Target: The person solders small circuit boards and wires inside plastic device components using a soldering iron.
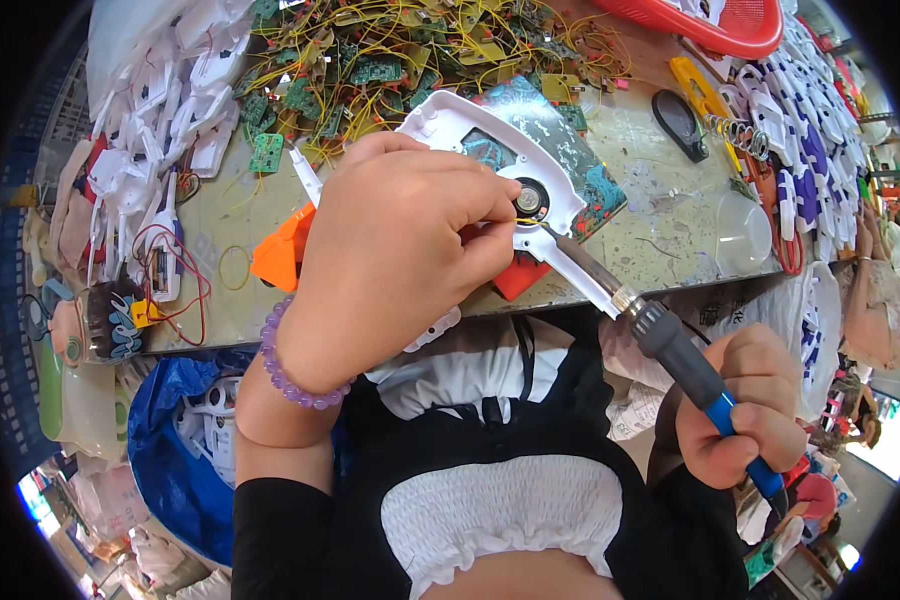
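Observation:
A white plastic shell half point(448, 112) with a handle lies on the bench, a small round black speaker point(542, 199) set in its wide part. My left hand point(410, 235) is over the shell, thumb and fingers pinched beside the speaker. From those fingertips a thin yellow wire point(526, 222) pokes out. My right hand point(745, 405) is wrapped round the blue grip of a soldering iron point(670, 340). The iron's tip meets the yellow wire end at the speaker's lower edge. Under the shell is a worn dark board point(600, 185), and orange plastic pieces point(282, 250) sit by my left wrist.
Circuit boards with yellow wires point(370, 65) are heaped at the back. White plastic parts point(165, 95) pile up at the left, white and purple ones point(805, 130) at the right. A red basket point(715, 35), a coiled metal spring stand point(738, 135) and a clear cup point(743, 235) stand right.

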A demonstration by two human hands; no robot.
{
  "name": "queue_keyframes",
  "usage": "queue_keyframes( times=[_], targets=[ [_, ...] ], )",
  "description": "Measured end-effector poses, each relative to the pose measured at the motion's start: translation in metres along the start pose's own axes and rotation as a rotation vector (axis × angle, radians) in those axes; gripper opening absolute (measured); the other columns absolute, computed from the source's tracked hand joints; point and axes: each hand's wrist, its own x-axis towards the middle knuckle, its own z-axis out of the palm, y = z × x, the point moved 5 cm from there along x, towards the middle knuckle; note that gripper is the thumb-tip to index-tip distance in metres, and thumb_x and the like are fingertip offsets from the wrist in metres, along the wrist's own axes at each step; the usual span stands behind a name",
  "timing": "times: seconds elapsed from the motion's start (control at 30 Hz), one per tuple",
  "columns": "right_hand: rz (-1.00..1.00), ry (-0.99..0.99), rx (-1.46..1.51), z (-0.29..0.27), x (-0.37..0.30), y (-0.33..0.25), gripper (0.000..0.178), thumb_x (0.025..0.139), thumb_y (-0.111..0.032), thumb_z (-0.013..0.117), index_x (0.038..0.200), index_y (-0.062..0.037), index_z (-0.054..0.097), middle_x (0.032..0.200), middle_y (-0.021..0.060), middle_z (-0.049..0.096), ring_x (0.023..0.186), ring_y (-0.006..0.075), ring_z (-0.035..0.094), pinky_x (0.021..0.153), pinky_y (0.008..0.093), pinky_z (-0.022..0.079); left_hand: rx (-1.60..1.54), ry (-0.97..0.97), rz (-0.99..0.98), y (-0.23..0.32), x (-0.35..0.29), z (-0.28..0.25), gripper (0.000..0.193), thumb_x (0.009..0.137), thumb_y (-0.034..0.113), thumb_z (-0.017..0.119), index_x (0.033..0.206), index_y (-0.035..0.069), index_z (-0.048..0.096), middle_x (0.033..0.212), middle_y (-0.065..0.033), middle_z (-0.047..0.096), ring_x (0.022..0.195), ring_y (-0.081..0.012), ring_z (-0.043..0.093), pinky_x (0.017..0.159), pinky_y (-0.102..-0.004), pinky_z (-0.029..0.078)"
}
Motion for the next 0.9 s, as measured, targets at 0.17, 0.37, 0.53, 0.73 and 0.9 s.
queue_keyframes(
  times=[0.17, 0.37, 0.53, 0.73, 0.9],
  targets=[
    [-0.012, 0.051, -0.048, 0.004, -0.001, 0.0, 0.028, 0.09, -0.028, 0.055, 0.081, -0.0027, 0.046, 0.056, 0.0035, 0.043, 0.038, 0.0144, 0.037, 0.034, 0.0274, 0.025, 0.01, 0.015, 0.01, 0.002, 0.001, 0.0, 0.004, 0.069, 0.008, 0.07, 0.069, 0.007, 0.067, 0.08, -0.0026, 0.071, 0.059, -0.0135, 0.061, 0.079, -0.0314, 0.043],
    [-0.013, 0.062, -0.045, 0.007, -0.002, 0.001, 0.028, 0.09, -0.028, 0.056, 0.081, -0.0029, 0.046, 0.055, 0.0029, 0.042, 0.038, 0.0142, 0.037, 0.034, 0.0276, 0.024, 0.02, 0.002, 0.004, 0.002, 0.0, -0.001, 0.004, 0.069, 0.008, 0.07, 0.069, 0.007, 0.066, 0.08, -0.0028, 0.071, 0.061, -0.0142, 0.061, 0.08, -0.0317, 0.042],
    [0.005, 0.008, -0.038, 0.008, -0.002, 0.0, 0.028, 0.092, -0.03, 0.053, 0.083, -0.004, 0.044, 0.056, 0.0029, 0.04, 0.042, 0.0148, 0.035, 0.039, 0.0293, 0.024, 0.026, 0.013, 0.002, 0.002, -0.001, 0.0, 0.004, 0.069, 0.008, 0.07, 0.069, 0.008, 0.066, 0.081, -0.0026, 0.071, 0.063, -0.0152, 0.062, 0.08, -0.0322, 0.043],
    [0.011, -0.088, -0.037, 0.008, 0.004, -0.001, 0.027, 0.091, -0.029, 0.053, 0.083, -0.0052, 0.045, 0.057, 0.0023, 0.04, 0.044, 0.0144, 0.035, 0.04, 0.029, 0.025, 0.038, 0.027, 0.026, 0.004, 0.0, 0.001, 0.004, 0.069, 0.008, 0.07, 0.07, 0.008, 0.066, 0.081, -0.003, 0.071, 0.065, -0.016, 0.063, 0.08, -0.0324, 0.043],
    [-0.046, -0.102, -0.03, 0.01, -0.001, 0.0, 0.023, 0.089, -0.026, 0.057, 0.081, -0.0066, 0.047, 0.056, 0.001, 0.042, 0.042, 0.0131, 0.037, 0.036, 0.0269, 0.026, 0.024, 0.01, 0.029, 0.003, 0.0, 0.001, 0.003, 0.071, 0.009, 0.066, 0.071, 0.006, 0.067, 0.075, -0.0052, 0.068, 0.068, -0.0208, 0.062, 0.075, -0.0335, 0.043]
  ],
)
